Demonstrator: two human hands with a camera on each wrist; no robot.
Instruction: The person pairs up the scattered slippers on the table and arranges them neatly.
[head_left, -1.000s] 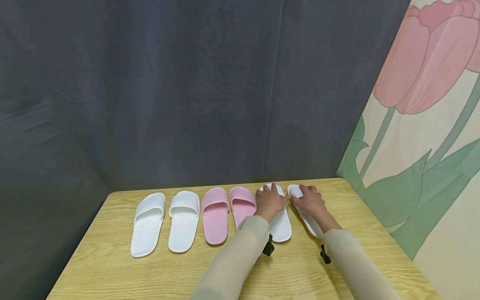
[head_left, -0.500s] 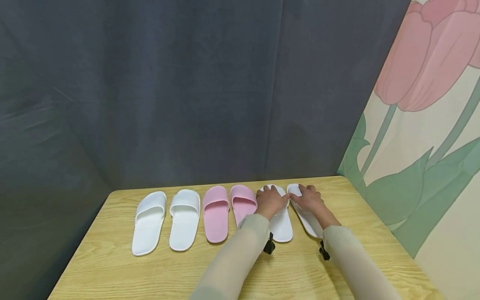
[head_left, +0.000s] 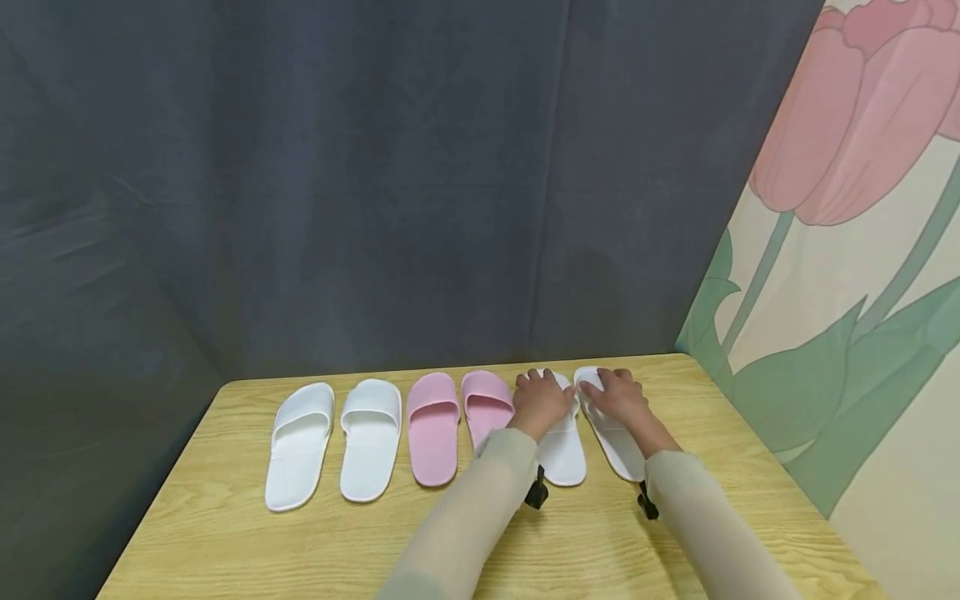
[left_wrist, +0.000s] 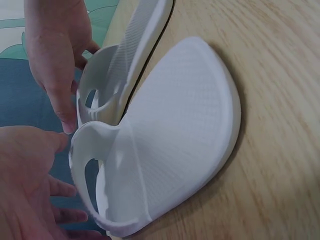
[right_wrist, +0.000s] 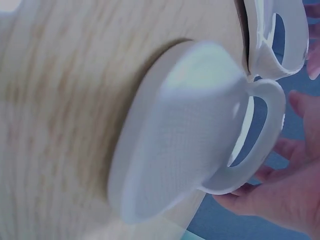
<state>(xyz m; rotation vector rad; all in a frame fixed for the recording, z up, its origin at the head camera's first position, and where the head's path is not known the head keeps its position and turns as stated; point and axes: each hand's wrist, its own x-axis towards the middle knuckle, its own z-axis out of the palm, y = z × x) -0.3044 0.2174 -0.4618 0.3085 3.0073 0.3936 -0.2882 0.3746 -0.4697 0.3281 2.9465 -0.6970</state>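
Observation:
Two white slippers lie at the right end of a row in the head view. My left hand [head_left: 542, 404] is over the strap of the left one [head_left: 562, 458], fingers spread. The left wrist view shows those fingers [left_wrist: 67, 215] beside the white strap [left_wrist: 87, 170], not wrapped round it. Over the rightmost white slipper [head_left: 617, 446] lies my right hand [head_left: 618, 398], its thumb towards the left hand. In the right wrist view the right hand [right_wrist: 290, 185] has loosely extended fingers around the strap [right_wrist: 260, 155]; some fingertips are hidden behind it.
Further left in the row are two pink slippers [head_left: 433, 442] and two white slippers [head_left: 371, 450], all toes towards the back edge. They lie on a wooden table [head_left: 300, 558]. A dark curtain [head_left: 375, 208] hangs behind, and a tulip-painted wall [head_left: 810, 333] borders the right.
The thumbs, nearly touching one second ago, are slightly further apart. The rightmost slipper's heel has shifted a little towards me. The other slippers lie as before.

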